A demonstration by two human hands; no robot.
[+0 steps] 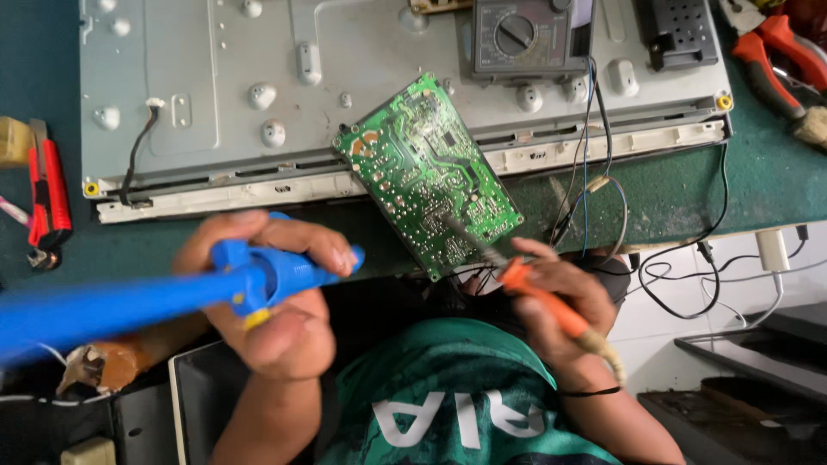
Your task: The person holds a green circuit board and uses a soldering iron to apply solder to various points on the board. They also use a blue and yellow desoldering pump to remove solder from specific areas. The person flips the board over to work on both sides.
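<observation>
My left hand (pixel 276 319) is closed around a blue desoldering pump (pixel 155 297), whose long barrel runs off to the left and whose tip points right, toward the board. In my right hand (pixel 551 293) is an orange-handled soldering iron (pixel 538 297). Its metal tip touches the solder side of a green circuit board (pixel 422 168). The board lies tilted across the front edge of a grey metal display chassis (pixel 215 86) and overhangs the table edge. What holds up the board's lower corner is hidden.
A grey multimeter (pixel 525 34) sits on the chassis at the top, and its leads (pixel 594 164) trail down past the board. Red pliers (pixel 780 56) lie top right on the green table (pixel 758 181). At the left is a red utility knife (pixel 47 185).
</observation>
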